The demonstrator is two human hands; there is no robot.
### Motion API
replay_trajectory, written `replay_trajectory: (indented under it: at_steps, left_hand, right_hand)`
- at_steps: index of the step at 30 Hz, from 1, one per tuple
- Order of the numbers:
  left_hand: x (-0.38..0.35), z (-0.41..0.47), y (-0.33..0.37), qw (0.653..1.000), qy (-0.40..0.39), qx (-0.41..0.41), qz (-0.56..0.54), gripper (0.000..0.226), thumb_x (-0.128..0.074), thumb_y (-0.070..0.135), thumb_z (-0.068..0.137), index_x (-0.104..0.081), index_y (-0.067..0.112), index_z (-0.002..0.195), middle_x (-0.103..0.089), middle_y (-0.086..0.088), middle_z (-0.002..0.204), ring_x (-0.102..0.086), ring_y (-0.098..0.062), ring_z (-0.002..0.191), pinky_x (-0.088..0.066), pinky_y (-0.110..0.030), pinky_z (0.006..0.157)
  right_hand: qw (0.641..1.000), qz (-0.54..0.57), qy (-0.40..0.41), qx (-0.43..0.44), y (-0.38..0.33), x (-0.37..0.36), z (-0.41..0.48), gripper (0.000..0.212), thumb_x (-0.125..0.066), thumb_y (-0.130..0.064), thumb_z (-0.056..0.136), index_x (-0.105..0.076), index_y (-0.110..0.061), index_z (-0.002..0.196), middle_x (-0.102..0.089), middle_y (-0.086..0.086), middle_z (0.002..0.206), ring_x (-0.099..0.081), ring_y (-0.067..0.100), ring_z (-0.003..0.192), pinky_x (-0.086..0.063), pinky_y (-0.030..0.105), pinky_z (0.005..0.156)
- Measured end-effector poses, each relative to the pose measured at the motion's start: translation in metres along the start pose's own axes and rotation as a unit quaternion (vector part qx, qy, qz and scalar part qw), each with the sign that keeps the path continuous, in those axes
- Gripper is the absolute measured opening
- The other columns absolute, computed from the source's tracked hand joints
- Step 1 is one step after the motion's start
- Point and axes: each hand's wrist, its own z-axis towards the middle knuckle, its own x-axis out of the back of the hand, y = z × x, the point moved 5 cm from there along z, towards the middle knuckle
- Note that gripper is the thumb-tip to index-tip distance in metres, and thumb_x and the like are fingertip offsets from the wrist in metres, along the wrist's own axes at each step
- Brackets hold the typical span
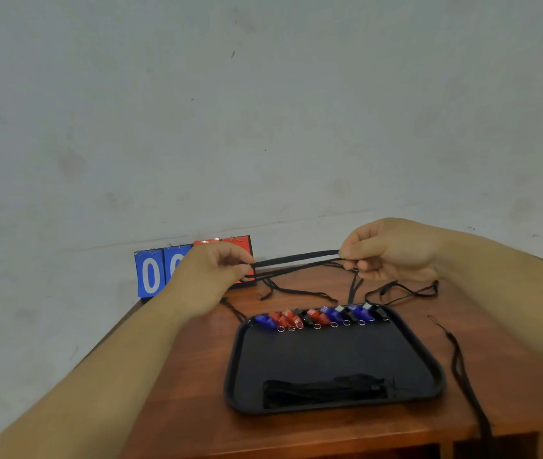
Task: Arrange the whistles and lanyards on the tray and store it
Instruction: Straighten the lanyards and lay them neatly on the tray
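Note:
A black tray (pixel 339 352) lies on the wooden table. Along its far edge runs a row of several blue, red and black whistles (pixel 319 318) with metal rings. A bundle of folded black lanyards (pixel 324 390) rests at the tray's near edge. Above the table's far side I stretch one doubled black lanyard (pixel 296 258) level between both hands: my left hand (pixel 212 271) pinches its left end and my right hand (pixel 392 250) pinches its right end.
Loose black lanyards (pixel 402 289) lie tangled behind the tray, and another lanyard (pixel 462 369) trails off the table's right front edge. A blue and red flip scoreboard (pixel 151 273) stands at the back left against the pale wall. The wooden table (pixel 190 376) ends close in front.

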Motion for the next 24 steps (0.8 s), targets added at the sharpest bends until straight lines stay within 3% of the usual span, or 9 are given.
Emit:
replay_trajectory:
  at_steps: [6,9,12,14,17,20,24]
  left_hand:
    - [-0.024,-0.006,-0.009,0.994,-0.063,-0.009,0.091,0.017,-0.075,0.018,0.092,-0.077,0.035,0.091,-0.074,0.018,0.086,-0.067,0.007,0.083,-0.047,-0.011,0.076]
    - [-0.042,-0.008,-0.020,0.988,-0.109,0.005,0.113,0.015,-0.075,0.021,0.091,-0.077,0.036,0.089,-0.074,0.016,0.086,-0.068,0.002,0.084,-0.049,-0.015,0.077]
    - [-0.065,-0.012,-0.035,0.979,-0.158,0.037,0.120,0.014,-0.075,0.020,0.091,-0.078,0.033,0.089,-0.075,0.015,0.084,-0.068,0.003,0.082,-0.050,-0.019,0.079]
    - [-0.080,-0.015,-0.047,0.973,-0.187,0.059,0.125,0.015,-0.075,0.020,0.090,-0.077,0.034,0.088,-0.076,0.016,0.083,-0.070,0.003,0.081,-0.051,-0.019,0.082]
    - [-0.100,-0.021,-0.066,0.960,-0.228,0.074,0.145,0.014,-0.075,0.019,0.091,-0.076,0.033,0.092,-0.077,0.013,0.083,-0.071,0.004,0.080,-0.050,-0.016,0.081]
    - [-0.113,-0.024,-0.081,0.952,-0.251,0.081,0.154,0.013,-0.073,0.015,0.092,-0.075,0.026,0.098,-0.077,0.009,0.089,-0.073,-0.001,0.081,-0.054,-0.014,0.079]
    - [-0.121,-0.024,-0.092,0.942,-0.264,0.075,0.191,0.015,-0.072,0.020,0.094,-0.074,0.032,0.101,-0.073,0.015,0.097,-0.069,-0.001,0.090,-0.054,-0.017,0.085]
  right_hand:
    - [0.998,-0.067,0.011,-0.019,0.033,0.007,0.004,0.003,-0.072,-0.010,0.092,-0.075,-0.008,0.092,-0.076,0.009,0.084,-0.063,0.009,0.063,-0.056,0.027,0.073]
    - [0.984,-0.178,0.028,0.001,0.049,0.009,0.004,0.008,-0.072,-0.014,0.091,-0.079,-0.010,0.090,-0.079,0.004,0.081,-0.064,0.008,0.062,-0.056,0.022,0.065]
    - [0.960,-0.279,0.023,0.012,0.071,0.007,0.008,0.009,-0.072,-0.021,0.091,-0.080,-0.016,0.089,-0.080,-0.003,0.081,-0.070,0.007,0.066,-0.062,0.028,0.072]
    - [0.941,-0.338,0.003,0.014,0.088,0.002,0.011,0.010,-0.071,-0.027,0.091,-0.079,-0.021,0.089,-0.080,-0.009,0.081,-0.073,0.003,0.068,-0.060,0.024,0.071]
    - [0.930,-0.367,-0.023,0.011,0.113,-0.007,0.015,0.010,-0.071,-0.029,0.092,-0.079,-0.023,0.090,-0.079,-0.009,0.082,-0.074,0.004,0.072,-0.051,0.014,0.068]
    - [0.925,-0.376,-0.044,-0.003,0.134,-0.013,0.021,0.009,-0.071,-0.030,0.093,-0.079,-0.025,0.093,-0.078,-0.007,0.086,-0.073,0.007,0.079,-0.054,0.016,0.074]
    - [0.920,-0.385,-0.065,-0.015,0.146,-0.021,0.030,0.008,-0.069,-0.030,0.095,-0.077,-0.028,0.094,-0.074,-0.010,0.092,-0.070,0.007,0.086,-0.052,0.018,0.078]
